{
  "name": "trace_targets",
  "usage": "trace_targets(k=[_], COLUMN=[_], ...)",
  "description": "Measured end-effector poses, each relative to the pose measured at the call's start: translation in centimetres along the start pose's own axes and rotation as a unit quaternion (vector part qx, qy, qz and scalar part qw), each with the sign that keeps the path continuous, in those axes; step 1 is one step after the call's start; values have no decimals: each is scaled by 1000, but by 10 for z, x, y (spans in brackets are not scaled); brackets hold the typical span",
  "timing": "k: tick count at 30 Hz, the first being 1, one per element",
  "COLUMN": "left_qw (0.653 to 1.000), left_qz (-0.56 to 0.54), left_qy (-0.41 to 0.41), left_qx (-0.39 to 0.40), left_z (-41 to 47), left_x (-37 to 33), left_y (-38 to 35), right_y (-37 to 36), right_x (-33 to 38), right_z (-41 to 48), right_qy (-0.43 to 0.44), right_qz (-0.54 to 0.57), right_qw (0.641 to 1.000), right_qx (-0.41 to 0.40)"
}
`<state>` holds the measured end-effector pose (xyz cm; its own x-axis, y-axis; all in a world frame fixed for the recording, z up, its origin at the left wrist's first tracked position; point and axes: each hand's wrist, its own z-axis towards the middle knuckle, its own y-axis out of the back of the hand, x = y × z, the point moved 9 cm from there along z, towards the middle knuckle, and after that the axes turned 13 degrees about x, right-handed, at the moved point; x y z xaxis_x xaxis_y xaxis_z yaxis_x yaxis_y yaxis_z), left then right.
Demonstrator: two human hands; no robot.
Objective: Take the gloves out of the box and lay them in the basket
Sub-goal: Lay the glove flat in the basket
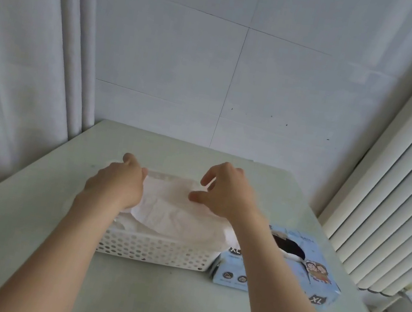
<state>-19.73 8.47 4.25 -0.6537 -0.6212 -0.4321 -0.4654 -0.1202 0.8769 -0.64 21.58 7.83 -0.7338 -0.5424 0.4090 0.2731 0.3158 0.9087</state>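
Observation:
A white perforated basket (155, 250) stands on the table, filled with thin translucent gloves (175, 213). My left hand (117, 181) lies over the left end of the top glove, fingers bent down onto it. Over the right part of the pile hovers my right hand (226, 192), its fingers loosely curled just above the top glove; whether the thumb touches it I cannot tell. To the right of the basket lies the light blue glove box (315, 279), marked XL, with a dark oval opening on top.
The pale green table (147, 296) meets a white wall at the back. A white curtain hangs on the left. Vertical white slats and a window sill stand close on the right.

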Motion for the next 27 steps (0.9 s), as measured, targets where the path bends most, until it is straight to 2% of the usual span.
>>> trace_targets(k=[2,4,5,9,13,15,17,22,27], left_qw=[999,999,999,998,993,990,992,1000,998], left_qz=[26,33,36,54,49,78,82,11,57], left_qy=[13,23,24,11,-11,-1,7,-9,3], left_qx=[-15,-16,-14,14,106,118,97,26,-24], left_z=[0,-1,0,5,11,11,12,16,8], left_x=[0,2,3,5,3,6,11,15,11], left_y=[3,5,6,0,-17,-22,-21,-4,7], right_y=[4,14,16,0,-18,-28,-37,-46,-59], right_x=[3,4,5,7,19,21,20,19,17], right_z=[-7,-20,-28,-62,-73,-70,-64,-50,-39], right_qy=[18,50,63,74,99,105,104,115,118], right_qz=[-43,-36,-30,-85,-103,-120,-122,-92,-79], right_qw=[998,996,997,983,970,964,961,967,969], right_qx=[-42,-60,-37,147,198,214,224,206,201])
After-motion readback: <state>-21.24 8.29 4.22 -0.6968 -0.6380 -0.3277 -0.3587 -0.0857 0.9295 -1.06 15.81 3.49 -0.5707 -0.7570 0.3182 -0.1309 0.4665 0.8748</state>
